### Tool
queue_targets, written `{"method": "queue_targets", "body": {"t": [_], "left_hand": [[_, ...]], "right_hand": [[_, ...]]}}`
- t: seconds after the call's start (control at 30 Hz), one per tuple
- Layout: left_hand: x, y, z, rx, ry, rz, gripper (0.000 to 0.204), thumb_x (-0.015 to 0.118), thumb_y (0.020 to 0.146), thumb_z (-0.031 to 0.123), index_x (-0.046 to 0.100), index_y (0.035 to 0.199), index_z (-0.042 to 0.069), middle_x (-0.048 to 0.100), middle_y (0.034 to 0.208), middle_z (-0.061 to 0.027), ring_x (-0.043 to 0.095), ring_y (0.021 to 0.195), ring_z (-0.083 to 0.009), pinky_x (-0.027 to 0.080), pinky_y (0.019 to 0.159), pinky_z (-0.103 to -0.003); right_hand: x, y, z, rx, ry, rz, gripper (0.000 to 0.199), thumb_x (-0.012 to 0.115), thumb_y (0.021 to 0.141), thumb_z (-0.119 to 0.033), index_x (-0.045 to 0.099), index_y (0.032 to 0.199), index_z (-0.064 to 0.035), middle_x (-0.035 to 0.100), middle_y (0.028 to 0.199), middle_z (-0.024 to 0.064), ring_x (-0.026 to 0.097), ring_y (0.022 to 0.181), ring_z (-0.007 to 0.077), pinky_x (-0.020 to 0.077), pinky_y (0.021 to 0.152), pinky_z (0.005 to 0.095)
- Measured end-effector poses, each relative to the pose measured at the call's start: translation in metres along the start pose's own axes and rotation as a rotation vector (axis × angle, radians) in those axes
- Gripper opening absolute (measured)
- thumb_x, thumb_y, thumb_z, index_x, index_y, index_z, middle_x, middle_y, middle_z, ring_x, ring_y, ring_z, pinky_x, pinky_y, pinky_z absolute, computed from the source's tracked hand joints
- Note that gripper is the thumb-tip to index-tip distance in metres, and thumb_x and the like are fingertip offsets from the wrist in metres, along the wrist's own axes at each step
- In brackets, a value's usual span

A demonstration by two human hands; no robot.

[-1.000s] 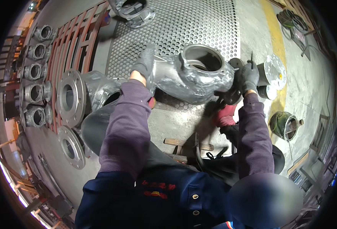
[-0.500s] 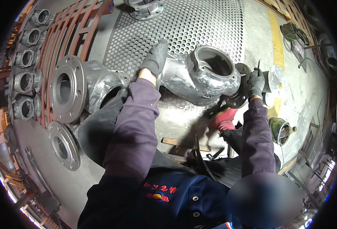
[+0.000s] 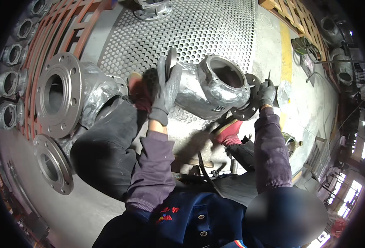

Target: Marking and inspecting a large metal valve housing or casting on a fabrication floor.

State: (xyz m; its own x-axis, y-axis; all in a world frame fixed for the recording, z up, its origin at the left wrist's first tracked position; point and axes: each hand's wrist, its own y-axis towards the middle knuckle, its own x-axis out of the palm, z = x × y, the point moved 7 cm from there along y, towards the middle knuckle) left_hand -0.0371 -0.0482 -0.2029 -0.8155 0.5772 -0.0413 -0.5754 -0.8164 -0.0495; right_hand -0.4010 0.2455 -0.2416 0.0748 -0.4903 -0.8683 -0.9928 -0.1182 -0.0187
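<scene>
A grey cast-metal valve body (image 3: 195, 93) lies in front of me, its wide round opening facing up. At its left end my gloved left hand (image 3: 167, 89) has the flange rim between fingers and thumb. Beside the dark bolt-holed flange (image 3: 248, 101) at the right end, my gloved right hand (image 3: 267, 93) is closed. A thin dark pointed rod (image 3: 269, 75) sticks up out of that fist; its lower part is hidden in the glove.
Another flanged casting (image 3: 60, 95) stands left of my knee, with a second flange (image 3: 53, 164) below. A perforated metal sheet (image 3: 182, 29) covers the floor ahead. Red racks (image 3: 58, 37) and several castings (image 3: 9, 84) line the left; a wooden pallet (image 3: 296, 16) is far right.
The view has shifted, so the castings sit slightly more to the left. My left hand has lowered on the left flange and turned more upright. My right hand still holds the rod.
</scene>
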Motion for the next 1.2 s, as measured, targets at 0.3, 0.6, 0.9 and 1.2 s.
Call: {"method": "queue_targets", "body": {"t": [0.3, 0.6, 0.9, 1.2], "left_hand": [[-0.015, 0.011, 0.001, -0.088, 0.450, 0.129, 0.075, 0.049, 0.092, 0.051, 0.026, 0.147, 0.004, 0.052, 0.123, -0.0342, 0.054, 0.114, -0.0448, 0.044, 0.094, -0.042], [0.019, 0.039, -0.010, 0.066, 0.497, 0.269, 0.075, 0.056, 0.089, 0.047, 0.029, 0.143, 0.004, 0.063, 0.098, -0.0304, 0.063, 0.085, -0.0470, 0.051, 0.072, -0.050], [0.018, 0.030, 0.010, 0.000, 0.354, 0.246, 0.073, 0.055, 0.090, 0.047, 0.031, 0.144, 0.005, 0.056, 0.121, -0.0291, 0.057, 0.110, -0.0432, 0.048, 0.091, -0.045], [0.004, 0.026, 0.015, -0.004, 0.418, 0.295, 0.078, 0.060, 0.084, 0.048, 0.033, 0.142, 0.003, 0.059, 0.118, -0.0269, 0.062, 0.102, -0.0395, 0.052, 0.084, -0.043]], "right_hand": [[-0.052, -0.067, -0.067, -0.083, 0.169, -0.081, 0.040, 0.047, 0.096, -0.022, 0.050, 0.132, -0.0038, 0.065, 0.103, 0.0129, 0.064, 0.084, 0.0194, 0.0509, 0.074, 0.0296], [-0.103, -0.219, -0.172, -0.884, -0.121, -0.406, 0.052, 0.048, 0.089, 0.001, 0.049, 0.138, -0.0166, 0.065, 0.092, 0.0150, 0.061, 0.061, 0.0212, 0.0499, 0.056, 0.0336], [-0.078, -0.215, -0.257, -1.175, -0.898, -0.364, 0.057, 0.058, 0.077, -0.007, 0.054, 0.132, -0.0234, 0.062, 0.093, 0.0109, 0.064, 0.075, 0.0292, 0.0527, 0.066, 0.0398], [-0.058, -0.218, -0.286, -1.248, -1.003, -0.440, 0.043, 0.056, 0.081, -0.007, 0.062, 0.120, -0.0221, 0.065, 0.085, 0.0104, 0.065, 0.079, 0.0286, 0.0529, 0.068, 0.0404]]}}
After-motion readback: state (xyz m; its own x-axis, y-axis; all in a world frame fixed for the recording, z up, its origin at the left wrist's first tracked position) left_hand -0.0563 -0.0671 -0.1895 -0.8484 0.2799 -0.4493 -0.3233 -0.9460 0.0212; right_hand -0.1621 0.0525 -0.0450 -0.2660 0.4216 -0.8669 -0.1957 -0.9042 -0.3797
